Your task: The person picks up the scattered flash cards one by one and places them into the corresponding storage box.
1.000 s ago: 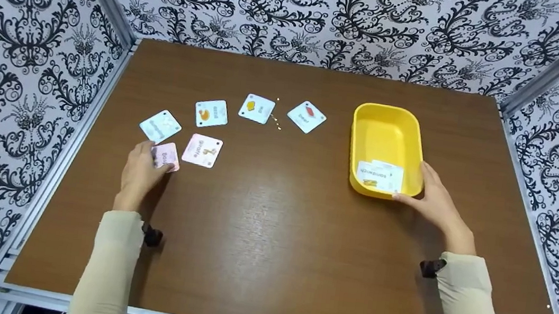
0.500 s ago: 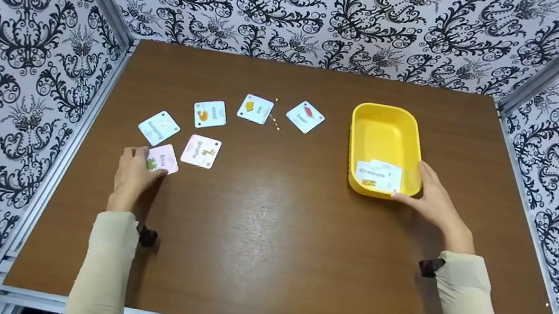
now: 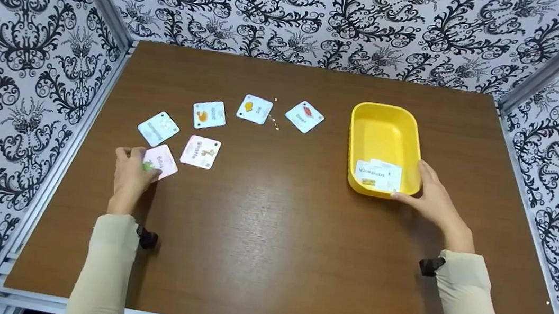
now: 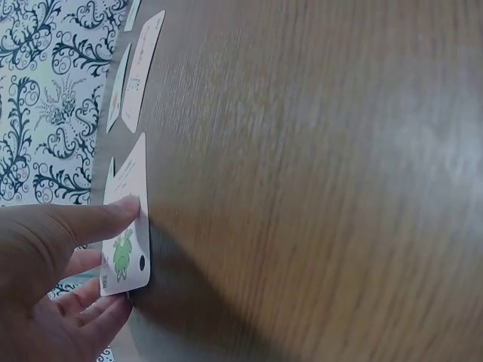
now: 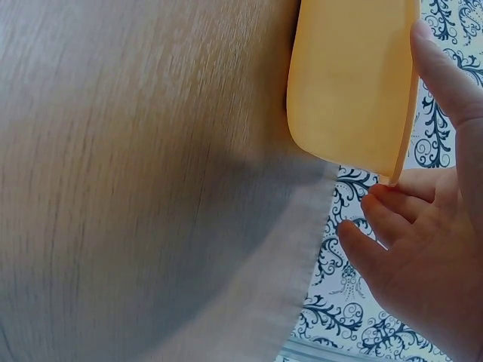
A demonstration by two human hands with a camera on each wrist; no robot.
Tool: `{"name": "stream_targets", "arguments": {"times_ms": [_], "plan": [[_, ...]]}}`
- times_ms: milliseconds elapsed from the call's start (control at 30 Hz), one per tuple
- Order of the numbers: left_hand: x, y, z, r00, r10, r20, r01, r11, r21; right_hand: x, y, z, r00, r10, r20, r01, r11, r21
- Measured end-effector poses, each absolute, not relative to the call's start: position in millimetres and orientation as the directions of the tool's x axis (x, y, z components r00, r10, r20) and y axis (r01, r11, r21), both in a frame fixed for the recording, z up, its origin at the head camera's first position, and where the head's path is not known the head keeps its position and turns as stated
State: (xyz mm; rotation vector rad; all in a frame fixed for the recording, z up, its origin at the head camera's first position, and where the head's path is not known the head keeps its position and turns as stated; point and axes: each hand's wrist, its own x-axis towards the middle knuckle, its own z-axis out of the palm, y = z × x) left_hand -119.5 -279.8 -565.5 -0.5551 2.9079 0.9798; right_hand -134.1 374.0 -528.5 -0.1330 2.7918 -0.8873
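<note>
1. Worktop: guessing I'm doing the pickup; next calls for a clean lift.
2. One yellow tray: my right grip is clamping its near right corner; two-plus white cards are overlapping inside.
3. One frog card: my left grip is pinching it, far left, near one giraffe card and four blue cards.

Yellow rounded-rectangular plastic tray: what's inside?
White printed cards lie overlapping at the near end of the tray; "sandwich" is readable on one. Overlapped parts and the exact count can't be seen.
</note>
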Motion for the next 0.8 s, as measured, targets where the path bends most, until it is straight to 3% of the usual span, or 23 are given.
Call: {"name": "stream_targets", "arguments": {"times_ms": [500, 800], "plan": [[-113.4, -285.4, -550.0, -0.912, -0.390, -0.130, -0.386, 0.706, 0.594, -133.4, 373.9, -530.7, -0.975, -0.141, -0.170, -0.013, 0.804, -0.595], [-110.1, -290.0, -542.8, -0.910, -0.402, -0.100, -0.359, 0.645, 0.675, -134.8, 375.0, -532.3, -0.976, -0.159, -0.146, -0.041, 0.801, -0.597]]}}
